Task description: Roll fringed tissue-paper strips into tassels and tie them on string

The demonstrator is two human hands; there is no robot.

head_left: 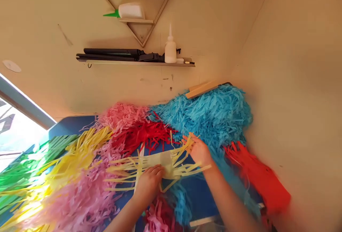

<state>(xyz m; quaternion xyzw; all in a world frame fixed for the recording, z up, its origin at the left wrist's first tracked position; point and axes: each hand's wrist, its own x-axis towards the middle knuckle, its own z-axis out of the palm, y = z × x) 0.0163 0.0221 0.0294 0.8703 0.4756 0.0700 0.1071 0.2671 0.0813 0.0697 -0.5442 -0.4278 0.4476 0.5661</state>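
Observation:
A sheet of pale yellow tissue paper [160, 159], cut into fringe at both ends, lies across the blue table in front of me. My left hand [152, 178] presses on the uncut middle with its fingers curled together on the paper. At the fringe's right end, my right hand [199, 150] has some yellow strips between its fingers; the other strips fan out below it. Behind both hands are red tissue fringe [144, 134] and a big heap of blue tissue fringe [211, 114]. Pink and dark red fringe [160, 214] sits just below my left hand.
Left are pink [88, 189], yellow [72, 157] and green fringe [32, 164]. Red paper [263, 178] lies right. A wooden piece [204, 89] rests on the blue heap. The wall shelf [128, 63] carries a black folded tripod-like object [112, 54] and a glue bottle [170, 50].

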